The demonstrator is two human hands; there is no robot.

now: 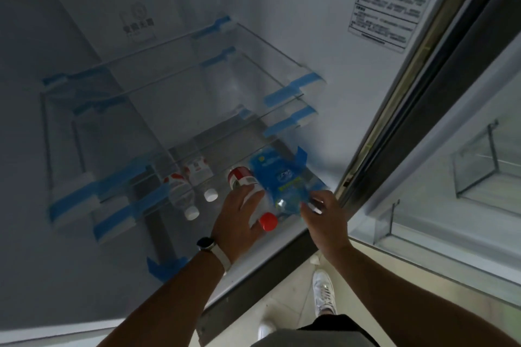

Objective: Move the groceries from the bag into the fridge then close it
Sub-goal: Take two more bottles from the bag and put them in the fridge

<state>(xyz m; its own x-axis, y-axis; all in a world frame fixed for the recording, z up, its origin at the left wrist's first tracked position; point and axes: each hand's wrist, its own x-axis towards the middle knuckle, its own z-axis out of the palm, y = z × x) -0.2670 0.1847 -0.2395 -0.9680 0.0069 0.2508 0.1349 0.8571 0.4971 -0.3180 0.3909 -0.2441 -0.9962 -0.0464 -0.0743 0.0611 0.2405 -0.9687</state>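
Left hand (238,222) gripped the red-capped bottle (240,177), fingers curled; right hand (328,220) pinched the blue-labelled bottle (282,177) lying at its 3 o'clock.

Wall sticker (394,0): print blurred, unreadable.
Rear-wall emblem (138,22): faint, characters not legible.
Red-capped bottle (241,177): middle covered by the left hand (239,222).
Blue-labelled bottle (282,177): cap mostly hidden by the right hand (324,220); label print too small.
Fridge door (465,177): cut off at the right edge.
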